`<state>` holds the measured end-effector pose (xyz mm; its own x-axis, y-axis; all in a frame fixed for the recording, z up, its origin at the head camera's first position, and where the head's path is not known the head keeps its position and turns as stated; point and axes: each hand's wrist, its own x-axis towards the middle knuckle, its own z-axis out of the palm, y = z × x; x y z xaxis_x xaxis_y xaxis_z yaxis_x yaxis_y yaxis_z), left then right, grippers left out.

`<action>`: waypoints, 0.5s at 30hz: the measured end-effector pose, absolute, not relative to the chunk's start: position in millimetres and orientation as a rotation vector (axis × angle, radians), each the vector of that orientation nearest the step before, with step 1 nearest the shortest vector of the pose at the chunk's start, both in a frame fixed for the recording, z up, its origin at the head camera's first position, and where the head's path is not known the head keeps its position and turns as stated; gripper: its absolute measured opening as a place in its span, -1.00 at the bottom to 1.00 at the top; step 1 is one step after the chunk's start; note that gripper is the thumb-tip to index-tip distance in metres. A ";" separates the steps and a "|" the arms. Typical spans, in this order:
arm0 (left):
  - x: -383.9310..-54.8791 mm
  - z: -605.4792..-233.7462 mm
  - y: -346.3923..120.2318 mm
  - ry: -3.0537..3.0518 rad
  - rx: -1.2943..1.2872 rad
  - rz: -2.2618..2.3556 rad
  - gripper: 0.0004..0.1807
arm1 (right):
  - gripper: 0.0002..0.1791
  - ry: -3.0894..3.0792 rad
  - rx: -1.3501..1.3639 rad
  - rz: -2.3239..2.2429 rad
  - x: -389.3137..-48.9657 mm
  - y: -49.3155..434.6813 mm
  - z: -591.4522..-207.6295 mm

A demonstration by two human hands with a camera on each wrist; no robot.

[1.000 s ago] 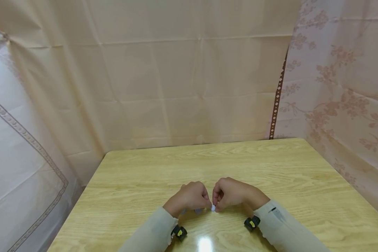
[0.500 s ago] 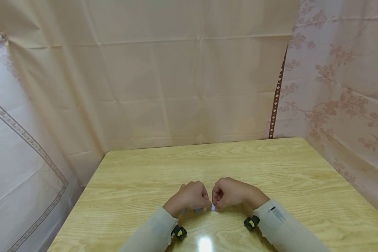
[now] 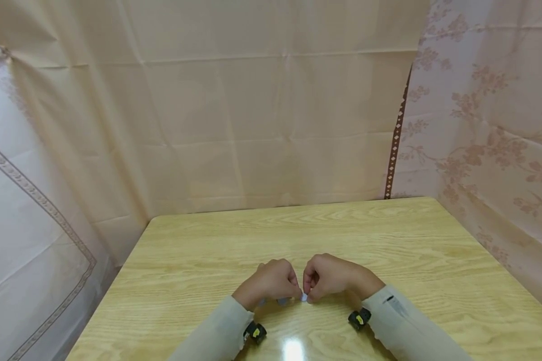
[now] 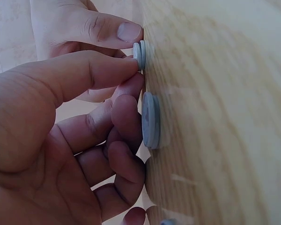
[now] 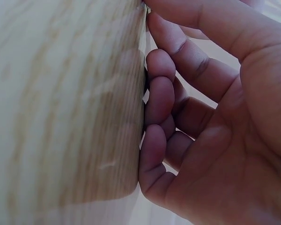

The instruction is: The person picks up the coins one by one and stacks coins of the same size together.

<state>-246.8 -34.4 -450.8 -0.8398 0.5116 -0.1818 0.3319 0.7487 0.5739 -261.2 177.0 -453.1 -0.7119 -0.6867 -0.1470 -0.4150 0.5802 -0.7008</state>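
A small stack of grey coins [image 4: 139,56] lies flat on the wooden table between the two hands. My left hand [image 3: 277,281] pinches the stack from the left, thumb tip against its edge and the other fingers curled on the tabletop. From the opposite side my right hand [image 3: 328,276] holds it with thumb and index finger, the thumb [image 4: 129,32] close along the rim. Beside the left fingers stands a stack of wider grey coins [image 4: 151,119]. Part of another grey piece [image 4: 167,221] shows further along. In the right wrist view the fingers hide the coins.
The light wood-grain table [image 3: 198,250] runs back to a beige curtain [image 3: 253,125]. Flowered cloth [image 3: 492,125] hangs along the right side and white cloth [image 3: 27,210] along the left. Black wrist cameras sit below both cuffs.
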 end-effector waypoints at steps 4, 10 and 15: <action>-247.7 -453.0 -34.8 2.624 0.653 0.759 -0.74 | -0.82 2.413 -0.894 -0.907 -262.5 177.1 -455.1; -247.7 -452.4 -35.2 2.620 0.656 0.782 -0.75 | -0.82 2.404 -0.907 -0.918 -262.4 176.2 -453.3; -247.4 -450.9 -36.3 2.622 0.654 0.786 -0.75 | -0.82 2.403 -0.911 -0.917 -263.4 175.5 -453.2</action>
<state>-247.4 -36.3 -450.9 -0.8420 0.5111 -0.1729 0.3318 0.7432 0.5811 -263.4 175.5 -453.2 -0.7023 -0.6983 -0.1384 -0.4287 0.5701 -0.7009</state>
